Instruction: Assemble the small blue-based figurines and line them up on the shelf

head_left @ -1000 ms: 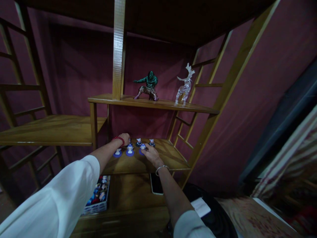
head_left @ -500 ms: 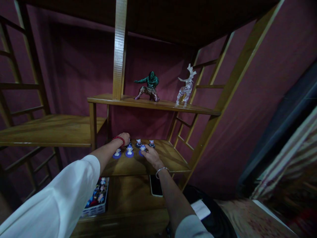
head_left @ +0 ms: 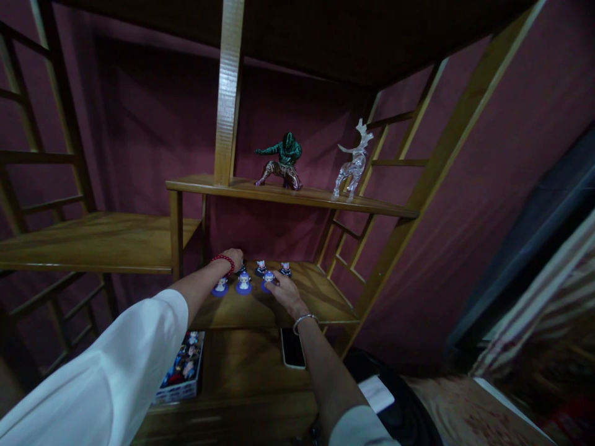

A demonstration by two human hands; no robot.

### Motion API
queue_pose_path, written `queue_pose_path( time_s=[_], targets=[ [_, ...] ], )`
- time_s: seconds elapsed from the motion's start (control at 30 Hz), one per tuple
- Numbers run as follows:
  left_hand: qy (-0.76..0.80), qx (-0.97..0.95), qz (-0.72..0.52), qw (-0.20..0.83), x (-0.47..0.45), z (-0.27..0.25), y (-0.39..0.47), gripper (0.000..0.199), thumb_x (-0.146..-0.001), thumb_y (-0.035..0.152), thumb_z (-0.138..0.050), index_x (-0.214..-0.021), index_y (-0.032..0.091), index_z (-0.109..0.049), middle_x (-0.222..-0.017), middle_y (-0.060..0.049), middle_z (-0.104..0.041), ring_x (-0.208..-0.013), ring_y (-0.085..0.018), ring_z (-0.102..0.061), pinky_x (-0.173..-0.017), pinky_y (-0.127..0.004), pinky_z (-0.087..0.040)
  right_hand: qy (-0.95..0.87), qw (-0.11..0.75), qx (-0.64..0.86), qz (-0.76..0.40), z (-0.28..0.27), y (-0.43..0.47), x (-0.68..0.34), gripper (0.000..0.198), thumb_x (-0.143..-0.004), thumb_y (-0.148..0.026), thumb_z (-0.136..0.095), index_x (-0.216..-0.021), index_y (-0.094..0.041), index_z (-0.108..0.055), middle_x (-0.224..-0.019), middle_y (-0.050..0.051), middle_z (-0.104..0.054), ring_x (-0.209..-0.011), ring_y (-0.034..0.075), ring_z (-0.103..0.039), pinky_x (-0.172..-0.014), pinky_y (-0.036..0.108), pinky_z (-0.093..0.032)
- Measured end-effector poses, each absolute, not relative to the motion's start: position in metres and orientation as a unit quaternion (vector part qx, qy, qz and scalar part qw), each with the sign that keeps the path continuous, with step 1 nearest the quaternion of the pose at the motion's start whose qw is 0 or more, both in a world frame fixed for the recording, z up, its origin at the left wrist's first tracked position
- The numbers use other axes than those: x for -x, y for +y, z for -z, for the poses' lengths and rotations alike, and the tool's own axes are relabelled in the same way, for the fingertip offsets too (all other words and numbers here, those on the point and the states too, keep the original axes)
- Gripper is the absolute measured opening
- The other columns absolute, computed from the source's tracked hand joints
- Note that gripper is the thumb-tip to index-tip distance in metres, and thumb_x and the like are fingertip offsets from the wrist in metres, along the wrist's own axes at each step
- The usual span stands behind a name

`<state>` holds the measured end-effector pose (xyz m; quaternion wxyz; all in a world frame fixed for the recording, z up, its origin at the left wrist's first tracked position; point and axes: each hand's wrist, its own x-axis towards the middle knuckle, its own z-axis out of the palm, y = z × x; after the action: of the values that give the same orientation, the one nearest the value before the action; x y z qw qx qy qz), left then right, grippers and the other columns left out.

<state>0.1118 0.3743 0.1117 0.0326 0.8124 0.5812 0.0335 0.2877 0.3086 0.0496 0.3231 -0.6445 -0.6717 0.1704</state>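
Observation:
My right hand (head_left: pixel 287 293) closes thumb and fingers on a small purple-and-white figurine (head_left: pixel 268 279), which stands on a round purple base at the front of the lower shelf. At the back left, my left hand (head_left: pixel 233 256) is curled round another small figurine (head_left: pixel 242 268); its fingers hide most of it. Two more purple-based figurines, one in the middle (head_left: pixel 243 283) and one at the left (head_left: pixel 220 286), stand in the front row. Behind them are two white figurines on dark bases, one central (head_left: pixel 261 267) and one to the right (head_left: pixel 285 269).
The upper shelf (head_left: pixel 316 197) above my hands holds a green-and-bronze crouching figure (head_left: pixel 282 162) and a clear deer statuette (head_left: pixel 352 162). Below, a white basket (head_left: pixel 179 391) of mixed figurines sits left, and a phone (head_left: pixel 292 349) lies near my right forearm. Wooden posts frame the shelves.
The view has shifted very slightly. Both hands stay in the same places at the figurines, and nothing else has visibly moved.

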Motion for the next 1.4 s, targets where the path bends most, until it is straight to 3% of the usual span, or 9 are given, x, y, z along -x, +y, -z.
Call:
queue_pose_path(
  time_s=[0.4,0.5,0.63,0.77,0.9,1.13,1.4],
  targets=[
    [0.62,-0.781,-0.074,0.022,-0.108,-0.141,0.358,0.036,-0.068,0.019,-0.057,-0.104,0.016,-0.062,-0.103,-0.014,-0.063,-0.096,-0.023,-0.059,-0.078,-0.026,-0.046,-0.682,0.318,0.638,-0.164,-0.044,0.314,-0.291,0.031,-0.071,-0.026,-0.051,-0.101,-0.026,-0.058,-0.082,-0.002,-0.063,-0.075,0.014,-0.055,-0.067,0.021,-0.039],
    [0.615,-0.77,-0.169,-0.011,-0.115,-0.147,0.338,0.033,-0.075,0.016,-0.047,-0.104,0.019,-0.061,-0.099,-0.011,-0.064,-0.094,-0.022,-0.059,-0.078,-0.027,-0.045,-0.681,0.317,0.639,-0.169,-0.045,0.315,-0.29,0.032,-0.071,-0.026,-0.051,-0.103,-0.027,-0.058,-0.081,-0.002,-0.063,-0.074,0.014,-0.055,-0.067,0.022,-0.04],
    [0.463,-0.824,-0.322,-0.045,-0.134,-0.128,0.284,0.031,-0.08,0.012,-0.038,-0.1,0.021,-0.06,-0.101,-0.005,-0.061,-0.093,-0.016,-0.056,-0.083,-0.025,-0.043,-0.69,0.333,0.619,-0.171,-0.047,0.315,-0.29,0.034,-0.07,-0.022,-0.05,-0.102,-0.024,-0.059,-0.083,0.0,-0.064,-0.077,0.015,-0.056,-0.069,0.023,-0.041],
    [0.348,-0.89,-0.294,-0.021,-0.149,-0.086,0.234,0.027,-0.077,0.01,-0.04,-0.093,0.019,-0.059,-0.102,-0.005,-0.058,-0.094,-0.016,-0.054,-0.083,-0.026,-0.044,-0.693,0.342,0.607,-0.186,-0.048,0.313,-0.291,0.035,-0.069,-0.02,-0.048,-0.101,-0.022,-0.06,-0.088,0.0,-0.065,-0.079,0.016,-0.057,-0.071,0.024,-0.043],
    [0.372,-0.871,-0.32,-0.022,-0.149,-0.058,0.222,0.03,-0.076,0.008,-0.039,-0.098,0.018,-0.056,-0.111,-0.008,-0.05,-0.099,-0.018,-0.051,-0.085,-0.029,-0.044,-0.665,0.354,0.627,-0.199,-0.051,0.309,-0.29,0.038,-0.067,-0.018,-0.049,-0.104,-0.025,-0.058,-0.092,-0.001,-0.065,-0.082,0.015,-0.058,-0.073,0.024,-0.043],
    [0.396,-0.866,-0.303,-0.021,-0.141,-0.043,0.244,0.026,-0.084,0.019,-0.036,-0.101,0.014,-0.054,-0.103,-0.009,-0.055,-0.098,-0.019,-0.05,-0.088,-0.033,-0.042,-0.663,0.372,0.624,-0.183,-0.05,0.308,-0.287,0.034,-0.068,-0.022,-0.051,-0.102,-0.025,-0.058,-0.097,0.0,-0.064,-0.086,0.015,-0.057,-0.078,0.025,-0.043],
    [0.375,-0.88,-0.29,-0.034,-0.147,-0.038,0.251,0.034,-0.084,0.022,-0.035,-0.111,0.007,-0.05,-0.12,-0.015,-0.051,-0.115,-0.021,-0.043,-0.098,-0.037,-0.035,-0.674,0.38,0.611,-0.171,-0.04,0.314,-0.288,0.026,-0.07,-0.031,-0.053,-0.095,-0.025,-0.06,-0.084,-0.002,-0.065,-0.073,0.013,-0.057,-0.07,0.024,-0.044]
  ],
)
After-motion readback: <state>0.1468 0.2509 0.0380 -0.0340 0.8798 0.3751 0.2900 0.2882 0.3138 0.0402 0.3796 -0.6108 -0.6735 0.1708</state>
